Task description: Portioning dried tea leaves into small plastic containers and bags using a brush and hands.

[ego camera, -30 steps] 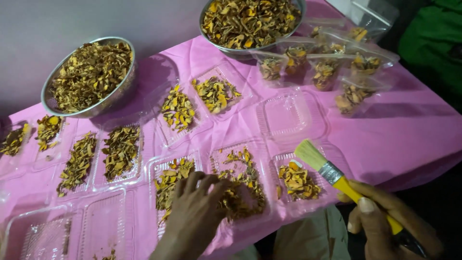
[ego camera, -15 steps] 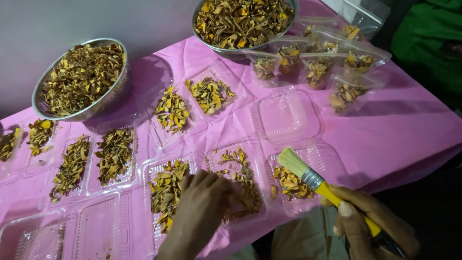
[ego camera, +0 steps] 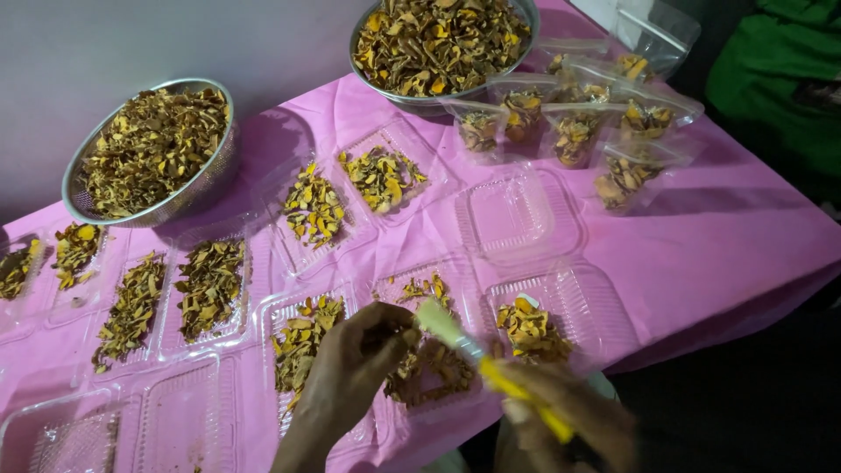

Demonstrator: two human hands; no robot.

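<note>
My left hand hovers over the near clear plastic trays of dried yellow-brown slices, with its fingers pinched on a small piece at the brush tip. My right hand grips the yellow handle of a paintbrush. The brush's pale bristles point up-left and touch the fingertips of the left hand. Under both hands a tray holds a pile of dried pieces. The motion blurs the right hand and the brush.
Two metal bowls full of dried slices stand at the back, one at the left and one at the top. Several filled clear bags stand at the back right. An empty tray lies mid-table on the pink cloth.
The brush has swung left, from over the right tray to my left hand's fingertips. My left hand has lifted off the pile and pinched its fingers together.
</note>
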